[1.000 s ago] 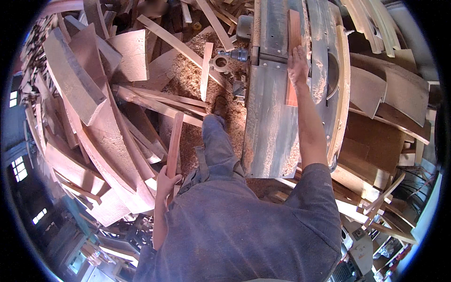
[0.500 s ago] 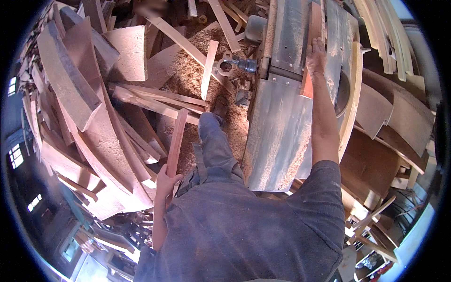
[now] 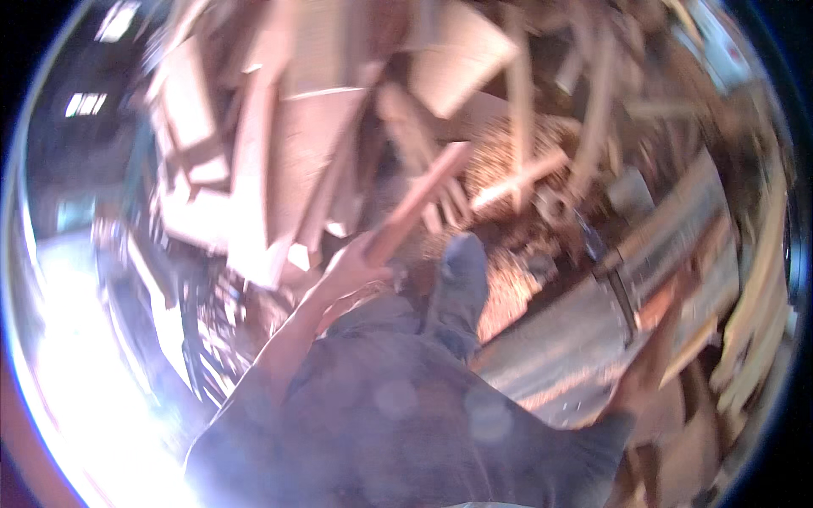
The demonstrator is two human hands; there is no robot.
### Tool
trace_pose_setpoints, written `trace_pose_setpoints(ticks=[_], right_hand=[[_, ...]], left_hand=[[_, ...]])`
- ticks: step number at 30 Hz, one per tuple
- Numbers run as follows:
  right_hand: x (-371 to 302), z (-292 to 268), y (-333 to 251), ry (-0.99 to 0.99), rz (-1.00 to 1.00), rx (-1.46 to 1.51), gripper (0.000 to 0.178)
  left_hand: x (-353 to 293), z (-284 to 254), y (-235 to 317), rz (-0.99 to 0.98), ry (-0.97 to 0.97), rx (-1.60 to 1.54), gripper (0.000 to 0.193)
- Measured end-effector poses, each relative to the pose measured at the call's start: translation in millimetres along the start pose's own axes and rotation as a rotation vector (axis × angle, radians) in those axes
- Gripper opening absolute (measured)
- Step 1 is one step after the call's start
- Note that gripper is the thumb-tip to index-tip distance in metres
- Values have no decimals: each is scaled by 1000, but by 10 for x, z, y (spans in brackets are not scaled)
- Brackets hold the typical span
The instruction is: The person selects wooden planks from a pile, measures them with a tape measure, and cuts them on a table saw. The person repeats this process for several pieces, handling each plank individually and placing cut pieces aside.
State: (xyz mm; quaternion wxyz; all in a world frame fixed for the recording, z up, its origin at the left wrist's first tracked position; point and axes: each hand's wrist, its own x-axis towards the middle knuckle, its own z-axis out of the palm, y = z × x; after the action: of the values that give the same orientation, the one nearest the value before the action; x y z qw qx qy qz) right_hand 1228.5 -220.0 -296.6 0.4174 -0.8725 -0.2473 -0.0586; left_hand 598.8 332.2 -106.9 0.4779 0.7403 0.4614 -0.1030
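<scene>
My left hand [image 3: 349,269] is closed around the lower end of a reddish wooden strip [image 3: 428,186], which slants up and away to the right, clear of the machine. On the right, a second reddish wooden strip [image 3: 654,308] lies on the metal bed of a woodworking machine [image 3: 550,364], near the dark slot across it. My right hand [image 3: 677,288] is over that strip, arm stretched out. Motion blur smears its fingers, so their grip does not show.
Curved wooden boards [image 3: 313,161] are piled at the far left. A heap of wood shavings [image 3: 508,292] lies beside the machine, with loose offcuts [image 3: 518,179] beyond. Pale curved strips [image 3: 754,313] stand along the machine's right side.
The view has swung left, so the machine sits farther right and lower. My left hand still holds its strip, now tilted more to the right. My right hand remains at the strip on the machine.
</scene>
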Motion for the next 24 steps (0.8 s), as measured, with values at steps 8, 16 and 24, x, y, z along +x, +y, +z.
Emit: trace_pose_setpoints(ticks=[8,16,24], right_hand=[[-755,2051,-4890,-247,209,301,38],[-2302,3508,-7521,-749,149,1121,40],[-2864,4926,-8195,-1151,-132,459,57]], left_hand=[[226,-546,161,226,-174,-429,81],[-607,-1132,-500,450,179,-1278,91],[-1698,-1171,-2132,15,725,-1406,66]])
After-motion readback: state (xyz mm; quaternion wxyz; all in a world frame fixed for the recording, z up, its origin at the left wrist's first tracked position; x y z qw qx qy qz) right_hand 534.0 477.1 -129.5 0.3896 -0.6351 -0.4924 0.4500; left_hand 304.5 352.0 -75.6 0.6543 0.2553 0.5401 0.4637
